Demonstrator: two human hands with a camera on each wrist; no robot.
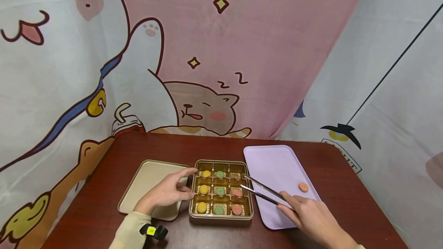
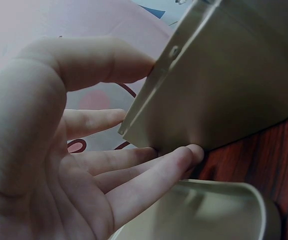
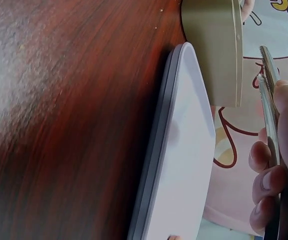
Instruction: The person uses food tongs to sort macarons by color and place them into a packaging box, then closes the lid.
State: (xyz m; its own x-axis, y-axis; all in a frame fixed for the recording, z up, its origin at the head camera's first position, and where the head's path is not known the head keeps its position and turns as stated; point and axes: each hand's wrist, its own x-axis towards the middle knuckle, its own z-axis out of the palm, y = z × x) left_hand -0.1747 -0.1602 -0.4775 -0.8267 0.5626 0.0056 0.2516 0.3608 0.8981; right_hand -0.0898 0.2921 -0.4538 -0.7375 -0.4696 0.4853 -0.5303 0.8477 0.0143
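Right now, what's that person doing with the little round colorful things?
The person's left hand touches the left side of a gold box. The right hand holds metal tongs, spread and gripping nothing, by the box's right edge. Eight small round pieces, yellow, green and pink, sit inside, and one more piece lies on the purple tray.

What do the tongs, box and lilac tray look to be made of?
Tongs: metal, probably stainless steel, with shiny highlights. Box: likely painted metal, satin gold, with a thin, crisp rim. Tray: probably plastic, smooth, evenly coloured, rounded corners; coated metal possible.
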